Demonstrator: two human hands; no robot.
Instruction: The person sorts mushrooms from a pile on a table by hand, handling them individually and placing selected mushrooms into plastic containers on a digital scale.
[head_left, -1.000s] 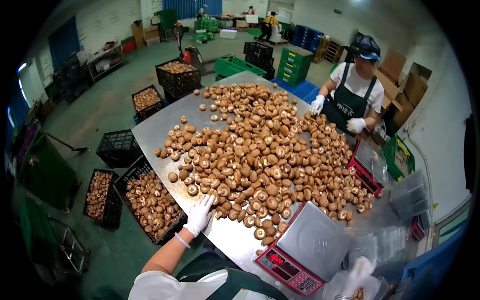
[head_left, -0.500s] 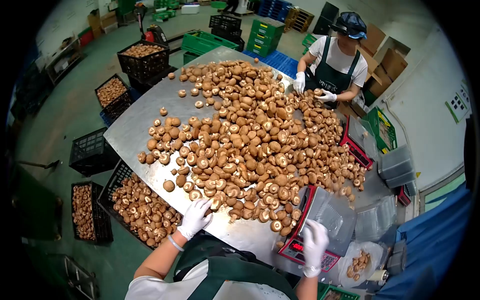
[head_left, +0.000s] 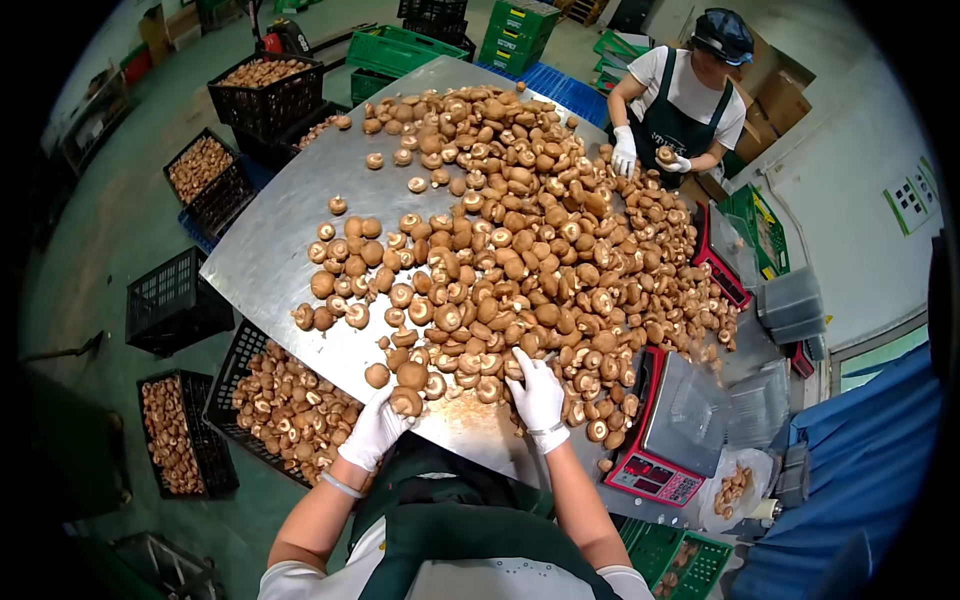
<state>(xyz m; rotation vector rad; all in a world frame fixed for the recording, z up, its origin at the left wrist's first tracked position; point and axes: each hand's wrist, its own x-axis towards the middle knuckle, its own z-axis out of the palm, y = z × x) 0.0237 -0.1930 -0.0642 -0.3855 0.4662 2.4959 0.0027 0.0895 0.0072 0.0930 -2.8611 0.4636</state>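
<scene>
A large heap of brown shiitake mushrooms (head_left: pixel 530 265) covers much of the metal table, some caps up and others showing pale undersides. My left hand (head_left: pixel 375 430), in a white glove, is closed around a shiitake mushroom (head_left: pixel 405 401) at the table's near edge. To its right, my gloved right hand (head_left: pixel 539 392) reaches into the near side of the heap. Its thumb and fingers are around another mushroom (head_left: pixel 514 368), partly hidden by the hand. Right of that hand stands a red scale (head_left: pixel 655 478) with a clear plastic container (head_left: pixel 688 425) on its plate.
A co-worker (head_left: pixel 685 110) handles mushrooms across the table (head_left: pixel 275 235). A black crate (head_left: pixel 225 400) full of mushrooms stands below the left edge. A second scale (head_left: pixel 722 262), stacked clear containers (head_left: pixel 790 305) and a plastic bag (head_left: pixel 740 485) lie to the right.
My right hand has left the scale and moved left to the heap, closing on a mushroom. My left hand now holds a mushroom at the table edge. The view has shifted slightly.
</scene>
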